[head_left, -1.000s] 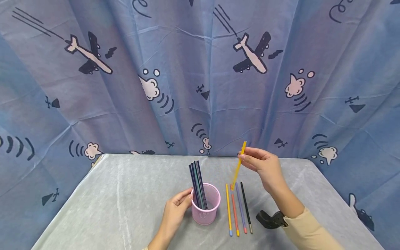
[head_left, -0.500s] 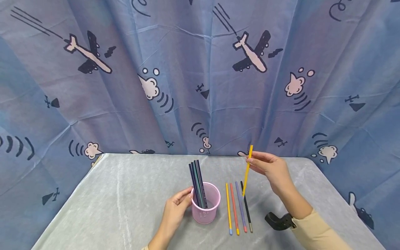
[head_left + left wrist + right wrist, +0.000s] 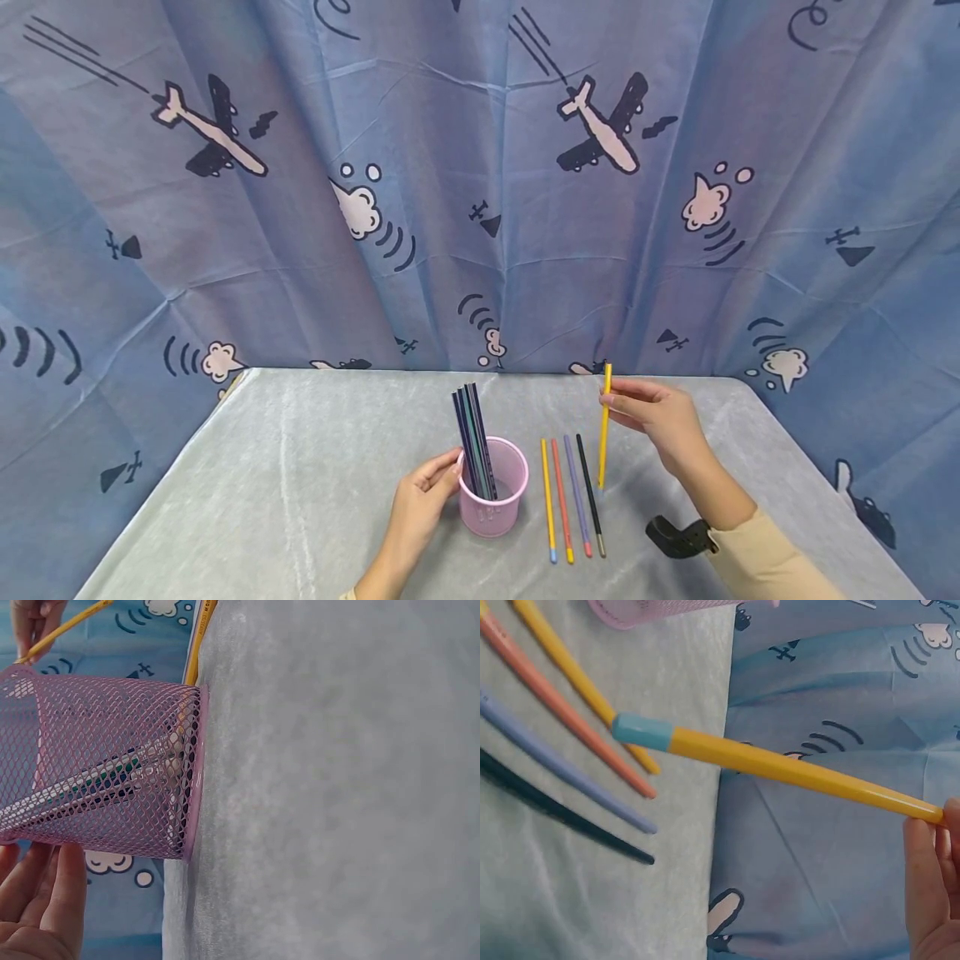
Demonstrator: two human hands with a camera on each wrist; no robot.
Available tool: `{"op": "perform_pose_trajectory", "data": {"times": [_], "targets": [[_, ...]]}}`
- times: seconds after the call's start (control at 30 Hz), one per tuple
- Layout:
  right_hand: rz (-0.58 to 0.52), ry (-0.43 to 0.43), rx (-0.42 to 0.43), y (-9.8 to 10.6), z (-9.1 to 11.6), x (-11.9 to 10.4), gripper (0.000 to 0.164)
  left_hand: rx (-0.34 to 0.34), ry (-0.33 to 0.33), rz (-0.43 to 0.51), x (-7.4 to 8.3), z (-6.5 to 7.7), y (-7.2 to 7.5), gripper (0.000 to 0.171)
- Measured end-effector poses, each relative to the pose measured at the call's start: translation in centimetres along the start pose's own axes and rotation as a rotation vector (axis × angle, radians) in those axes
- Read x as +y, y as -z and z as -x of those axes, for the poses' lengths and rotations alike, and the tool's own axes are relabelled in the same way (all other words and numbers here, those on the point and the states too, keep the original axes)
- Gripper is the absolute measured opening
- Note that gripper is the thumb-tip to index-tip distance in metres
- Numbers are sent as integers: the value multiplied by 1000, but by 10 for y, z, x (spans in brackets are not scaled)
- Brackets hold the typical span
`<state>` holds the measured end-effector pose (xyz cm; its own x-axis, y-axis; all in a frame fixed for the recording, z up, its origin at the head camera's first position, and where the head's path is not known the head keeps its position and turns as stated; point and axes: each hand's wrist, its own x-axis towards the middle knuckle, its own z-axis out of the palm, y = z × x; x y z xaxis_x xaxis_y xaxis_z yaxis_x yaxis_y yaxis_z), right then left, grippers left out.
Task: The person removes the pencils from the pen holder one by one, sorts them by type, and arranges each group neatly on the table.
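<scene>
Upright on the table stands a pink mesh pen holder (image 3: 489, 517), with several dark pencils (image 3: 474, 442) leaning to its left side. My left hand (image 3: 422, 500) grips the holder at its left rim, fingers along the mesh in the left wrist view. Between thumb and fingertips, my right hand (image 3: 660, 417) pinches a yellow pencil (image 3: 604, 433) near its upper end. Its light-blue end (image 3: 641, 731) points down, close over the table right of the row. That row runs yellow pencil (image 3: 549, 500), orange-red pencil (image 3: 562, 500), purple pencil (image 3: 577, 496) and black pencil (image 3: 591, 496), lying roughly parallel.
A grey cloth covers the table (image 3: 225, 483). Behind it hangs a blue curtain (image 3: 420, 317) with airplane prints, meeting the table's far edge. A black strap-like device (image 3: 678, 537) sits on the right wrist, beside a beige sleeve (image 3: 765, 558).
My right hand has moved right and lower with the yellow pencil, from over the row to beyond the black pencil. The pencil now stands more upright. My left hand and the pen holder stay put.
</scene>
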<state>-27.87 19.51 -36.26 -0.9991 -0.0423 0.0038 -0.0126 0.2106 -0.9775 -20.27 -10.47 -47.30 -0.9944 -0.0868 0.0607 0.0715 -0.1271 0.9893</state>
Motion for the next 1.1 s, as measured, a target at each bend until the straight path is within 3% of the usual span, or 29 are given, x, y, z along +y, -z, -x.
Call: {"op": "perform_pose_trajectory", "data": {"times": [0.37, 0.77, 1.1], "targets": [[12, -108, -26, 4, -4, 21, 60, 2, 4, 5, 1, 0, 0, 40], [45, -177, -55, 9, -11, 50, 56, 0, 8, 16, 2, 1, 0, 41], [83, -214, -77, 10, -13, 61, 53, 1, 8, 11, 2, 0, 0, 41]]}}
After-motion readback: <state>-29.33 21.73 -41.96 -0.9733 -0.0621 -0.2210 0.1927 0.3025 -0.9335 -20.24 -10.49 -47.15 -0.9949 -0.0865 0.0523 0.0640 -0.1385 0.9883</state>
